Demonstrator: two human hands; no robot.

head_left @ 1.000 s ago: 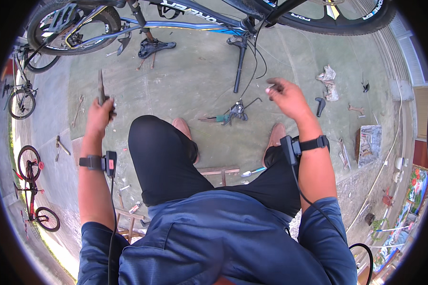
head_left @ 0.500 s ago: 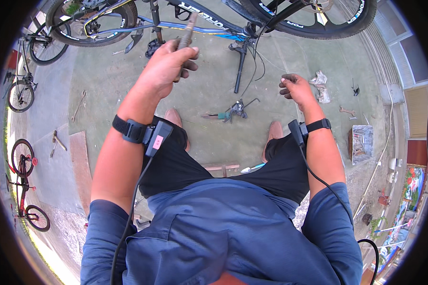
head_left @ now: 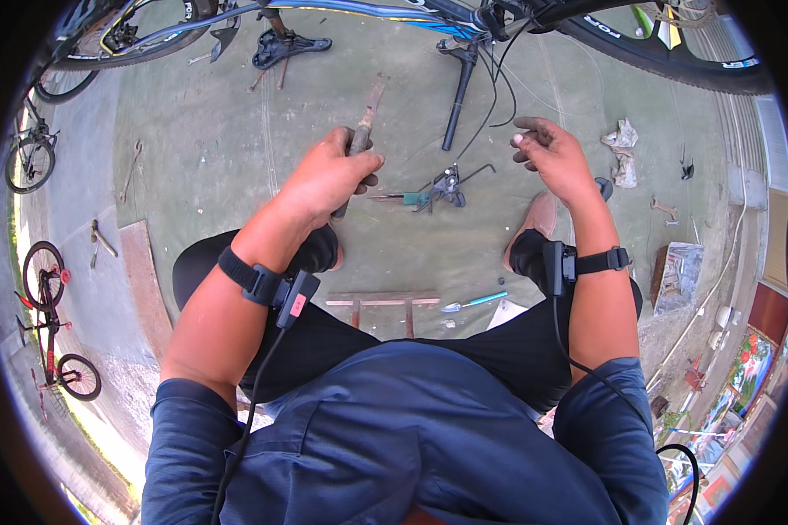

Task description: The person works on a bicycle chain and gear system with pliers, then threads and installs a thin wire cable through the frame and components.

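Fingers of the L hand (head_left: pixel 334 171) wrap the handle of a flat-bladed tool (head_left: pixel 363 131), blade pointing away above the floor (head_left: pixel 210 184). R hand (head_left: pixel 556 157): fingers half-curled, slightly apart; can't tell if pinching anything. Btw them, a blk metal part (head_left: pixel 446 186) & green-handled tool (head_left: pixel 411 199) lie mid-floor; bike (head_left: pixel 359 10) toward the far edge. Step prob. = holding tool ready; next move calls for steady grip, controlled blade.
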